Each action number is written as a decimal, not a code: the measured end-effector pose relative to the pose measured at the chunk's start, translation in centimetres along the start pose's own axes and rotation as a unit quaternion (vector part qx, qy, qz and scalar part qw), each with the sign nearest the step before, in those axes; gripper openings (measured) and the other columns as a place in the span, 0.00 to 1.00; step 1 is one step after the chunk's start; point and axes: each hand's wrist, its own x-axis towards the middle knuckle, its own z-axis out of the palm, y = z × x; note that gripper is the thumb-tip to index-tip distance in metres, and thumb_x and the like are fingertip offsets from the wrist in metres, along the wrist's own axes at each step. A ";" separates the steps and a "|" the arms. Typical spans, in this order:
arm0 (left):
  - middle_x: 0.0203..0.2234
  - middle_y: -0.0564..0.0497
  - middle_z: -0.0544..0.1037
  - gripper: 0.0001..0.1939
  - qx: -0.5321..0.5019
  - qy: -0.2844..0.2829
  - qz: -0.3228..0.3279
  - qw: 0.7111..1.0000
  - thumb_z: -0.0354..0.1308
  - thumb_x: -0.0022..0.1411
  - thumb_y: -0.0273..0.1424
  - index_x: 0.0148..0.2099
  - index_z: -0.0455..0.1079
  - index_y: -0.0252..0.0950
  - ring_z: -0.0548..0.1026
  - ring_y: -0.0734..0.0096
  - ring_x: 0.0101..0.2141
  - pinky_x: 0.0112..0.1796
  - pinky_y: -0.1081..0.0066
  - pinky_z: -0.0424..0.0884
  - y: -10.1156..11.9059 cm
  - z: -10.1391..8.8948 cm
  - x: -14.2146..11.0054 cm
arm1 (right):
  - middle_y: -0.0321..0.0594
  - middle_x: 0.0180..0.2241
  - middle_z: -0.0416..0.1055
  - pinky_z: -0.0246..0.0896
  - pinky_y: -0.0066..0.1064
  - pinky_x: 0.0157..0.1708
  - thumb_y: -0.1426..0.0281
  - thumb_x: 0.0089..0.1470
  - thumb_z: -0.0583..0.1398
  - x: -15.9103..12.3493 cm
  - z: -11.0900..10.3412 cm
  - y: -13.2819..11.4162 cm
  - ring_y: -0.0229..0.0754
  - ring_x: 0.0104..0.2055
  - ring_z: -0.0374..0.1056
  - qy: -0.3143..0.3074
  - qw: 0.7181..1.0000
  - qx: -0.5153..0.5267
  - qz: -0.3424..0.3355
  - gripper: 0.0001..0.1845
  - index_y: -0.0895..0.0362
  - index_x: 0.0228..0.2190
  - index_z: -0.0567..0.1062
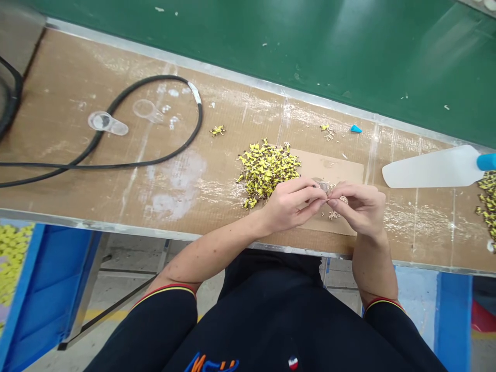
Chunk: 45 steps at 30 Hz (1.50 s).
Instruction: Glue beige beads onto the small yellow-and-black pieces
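My left hand [297, 202] and my right hand [358, 205] meet fingertip to fingertip over a flat cardboard sheet [351, 173]. Both are closed in a pinch, and whatever sits between the fingers is too small to name. Just beyond the fingertips lies a small clear round piece [322, 185], partly covered by the hands. Tiny pale pieces [334, 214] are scattered on the sheet under and between my hands. To the left of them, close to my left hand, a heap of small yellow and black pieces [269, 168] spreads over the sheet's edge.
A white bottle [432, 168] with a blue top lies at the right, near more yellow and black pieces [489, 201]. Behind the sheet is a small blue cone [356, 129]. A black cable [155, 161] loops at the left around clear plastic scoops [108, 124]. A green surface [248, 41] borders the bench.
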 end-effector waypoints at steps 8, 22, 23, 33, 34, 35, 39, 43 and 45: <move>0.38 0.48 0.81 0.10 -0.039 0.002 -0.075 0.996 0.57 0.72 0.26 0.52 0.75 0.34 0.78 0.77 0.34 0.38 0.76 0.76 -0.6 -0.5 0.1 | 0.30 0.20 0.68 0.57 0.29 0.23 0.75 0.55 0.64 0.4 -0.9 -0.4 0.34 0.22 0.61 0.022 0.995 -0.092 0.030 0.07 0.52 0.27 0.77; 0.36 0.51 0.83 0.20 -0.243 0.062 -0.278 0.927 0.61 0.72 0.39 0.62 0.70 0.41 0.83 0.70 0.41 0.42 0.71 0.79 -1.9 -1.7 0.5 | 0.28 0.17 0.58 0.52 0.30 0.25 0.71 0.53 0.62 1.2 -0.9 1.0 0.33 0.20 0.54 -0.057 0.947 -0.287 0.130 0.07 0.54 0.24 0.75; 0.37 0.50 0.84 0.18 -0.251 0.058 -0.280 0.925 0.62 0.71 0.39 0.60 0.72 0.40 0.84 0.70 0.42 0.43 0.71 0.80 -1.8 -1.8 0.6 | 0.28 0.17 0.59 0.52 0.30 0.26 0.71 0.53 0.62 1.2 -0.9 1.0 0.33 0.20 0.54 -0.059 0.947 -0.288 0.131 0.07 0.54 0.23 0.75; 0.43 0.47 0.86 0.17 -0.292 0.055 -0.324 0.898 0.69 0.66 0.42 0.51 0.79 0.37 0.85 0.68 0.44 0.44 0.73 0.81 -1.0 -2.0 1.2 | 0.27 0.17 0.58 0.52 0.30 0.25 0.72 0.53 0.62 1.2 -1.0 0.9 0.33 0.20 0.54 -0.041 0.959 -0.255 0.120 0.06 0.54 0.25 0.77; 0.42 0.47 0.86 0.18 -0.293 0.054 -0.332 0.895 0.70 0.64 0.43 0.50 0.79 0.37 0.85 0.69 0.43 0.43 0.73 0.81 -1.0 -2.1 1.3 | 0.27 0.17 0.59 0.52 0.30 0.25 0.73 0.53 0.62 1.1 -1.1 0.8 0.33 0.20 0.54 -0.028 0.964 -0.238 0.114 0.06 0.54 0.26 0.77; 0.40 0.47 0.86 0.19 -0.295 0.054 -0.339 0.892 0.71 0.63 0.43 0.49 0.80 0.36 0.85 0.69 0.40 0.41 0.73 0.81 -0.9 -2.1 1.3 | 0.27 0.18 0.60 0.52 0.30 0.25 0.73 0.53 0.62 1.1 -1.1 0.7 0.33 0.21 0.54 -0.013 0.970 -0.219 0.107 0.06 0.54 0.26 0.77; 0.29 0.52 0.84 0.23 -0.302 0.044 -0.355 0.884 0.77 0.52 0.46 0.42 0.80 0.35 0.80 0.77 0.27 0.29 0.77 0.77 -0.6 -2.0 1.4 | 0.30 0.19 0.63 0.54 0.32 0.25 0.74 0.53 0.63 0.7 -0.9 0.3 0.36 0.23 0.58 0.050 0.988 -0.128 0.067 0.06 0.52 0.26 0.76; 0.23 0.54 0.80 0.23 -0.328 0.024 -0.362 0.872 0.80 0.47 0.46 0.37 0.80 0.34 0.75 0.80 0.22 0.24 0.78 0.73 -0.4 -1.3 1.2 | 0.33 0.20 0.67 0.55 0.34 0.23 0.69 0.55 0.65 0.5 -0.5 0.2 0.38 0.22 0.59 0.088 0.993 -0.076 0.032 0.06 0.51 0.26 0.75; 0.26 0.52 0.81 0.22 -0.352 0.014 -0.373 0.858 0.79 0.49 0.45 0.37 0.80 0.34 0.78 0.78 0.25 0.27 0.76 0.76 -0.4 -0.9 1.0 | 0.32 0.19 0.67 0.55 0.35 0.23 0.68 0.55 0.65 0.4 -0.3 0.3 0.38 0.21 0.59 0.095 0.993 -0.064 0.013 0.06 0.50 0.26 0.75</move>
